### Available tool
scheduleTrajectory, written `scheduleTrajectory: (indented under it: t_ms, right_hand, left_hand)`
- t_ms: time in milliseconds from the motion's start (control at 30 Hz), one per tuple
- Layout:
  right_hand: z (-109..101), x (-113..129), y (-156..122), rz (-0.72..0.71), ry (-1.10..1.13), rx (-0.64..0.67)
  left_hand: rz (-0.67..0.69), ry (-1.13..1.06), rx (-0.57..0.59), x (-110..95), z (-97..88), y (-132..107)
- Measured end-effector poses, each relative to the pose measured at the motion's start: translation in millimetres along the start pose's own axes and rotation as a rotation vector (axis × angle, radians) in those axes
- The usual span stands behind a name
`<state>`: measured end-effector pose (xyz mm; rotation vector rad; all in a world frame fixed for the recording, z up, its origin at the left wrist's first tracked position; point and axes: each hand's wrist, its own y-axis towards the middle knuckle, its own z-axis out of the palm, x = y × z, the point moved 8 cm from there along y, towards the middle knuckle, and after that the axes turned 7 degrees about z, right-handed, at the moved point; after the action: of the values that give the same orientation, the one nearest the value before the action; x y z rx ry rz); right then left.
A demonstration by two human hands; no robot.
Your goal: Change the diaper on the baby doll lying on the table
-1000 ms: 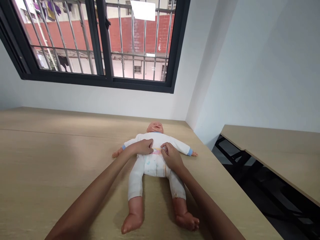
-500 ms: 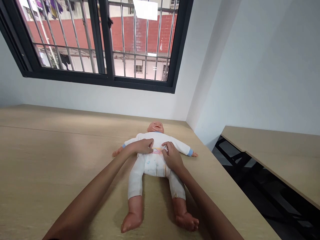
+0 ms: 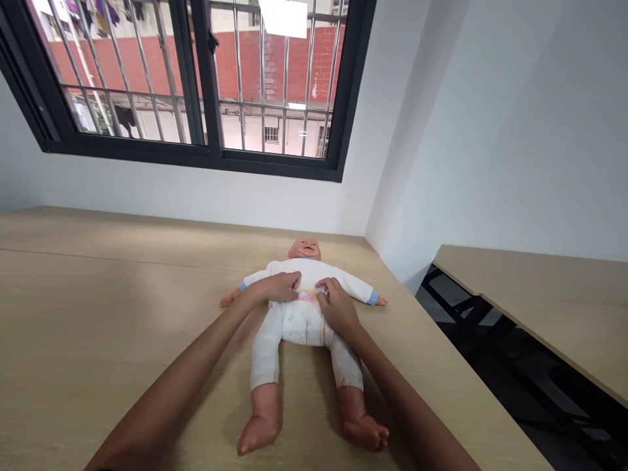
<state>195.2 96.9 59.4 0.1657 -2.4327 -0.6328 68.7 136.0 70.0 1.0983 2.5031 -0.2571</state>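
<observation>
A baby doll (image 3: 305, 268) lies on its back on the wooden table, head away from me and feet towards me. It wears a white long-sleeved top with blue cuffs and white leg coverings. Around its hips is a white diaper (image 3: 303, 327) with a coloured band at the waist. My left hand (image 3: 283, 286) is at the left side of the waistband, fingers curled in. On the opposite side my right hand (image 3: 337, 306) has its fingers bent onto the diaper's waist edge. What exactly lies between the fingertips is partly hidden.
The light wooden table (image 3: 122, 340) runs to the wall, with a seam across its far left part. Its right edge borders a dark gap, beyond which stands a second wooden surface (image 3: 540, 288). A dark-framed barred window (image 3: 216, 157) is above.
Both hands stay at the diaper's waist with hardly any movement. The doll lies in the same place; the view has shifted very slightly.
</observation>
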Motion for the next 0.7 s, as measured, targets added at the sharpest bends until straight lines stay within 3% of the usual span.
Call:
scheduleTrajectory:
  t_ms: [300,700]
  right_hand:
    - [-1,0,-1,0.020,0.026,-0.003]
    - [0,1,0,0.013,0.031,0.014]
  left_hand:
    - [0.039,-0.007,0.001,12,2.4,6]
    - [0.013,0.019,0.007,1,-1.2,1]
